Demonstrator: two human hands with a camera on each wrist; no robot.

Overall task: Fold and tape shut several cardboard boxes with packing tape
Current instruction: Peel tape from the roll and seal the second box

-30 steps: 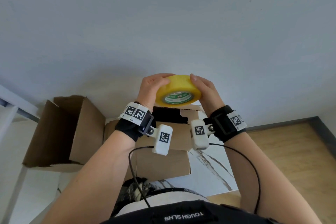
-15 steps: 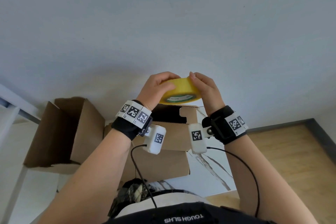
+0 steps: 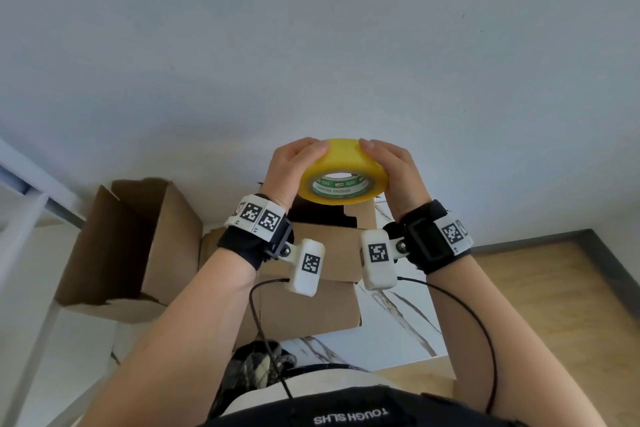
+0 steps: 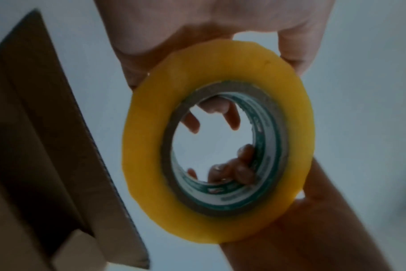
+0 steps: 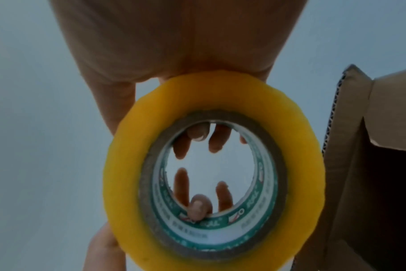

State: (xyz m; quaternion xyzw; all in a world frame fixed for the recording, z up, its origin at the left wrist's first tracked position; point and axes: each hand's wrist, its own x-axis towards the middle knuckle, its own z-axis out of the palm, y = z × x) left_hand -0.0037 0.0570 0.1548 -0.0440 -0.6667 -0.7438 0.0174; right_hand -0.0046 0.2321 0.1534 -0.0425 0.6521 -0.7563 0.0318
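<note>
A yellow roll of packing tape [image 3: 343,168] with a green and white core is held up in the air between both hands. My left hand [image 3: 292,168] grips its left side and my right hand [image 3: 394,172] grips its right side, fingers curled over the far rim. The left wrist view shows the tape roll [image 4: 218,139] face on, with fingertips visible through its hole. The right wrist view shows the same roll [image 5: 211,174] the same way. Below the hands an open cardboard box [image 3: 325,253] stands on the marble table [image 3: 394,333].
A second open cardboard box [image 3: 138,246] lies on its side to the left. A white wall fills the background. Wooden floor [image 3: 554,288] shows at the right. Cables run from the wrist cameras down to my waist.
The roll has been tilted and turned between my hands, so its core faces me more fully. Both hands stayed in about the same place above the box.
</note>
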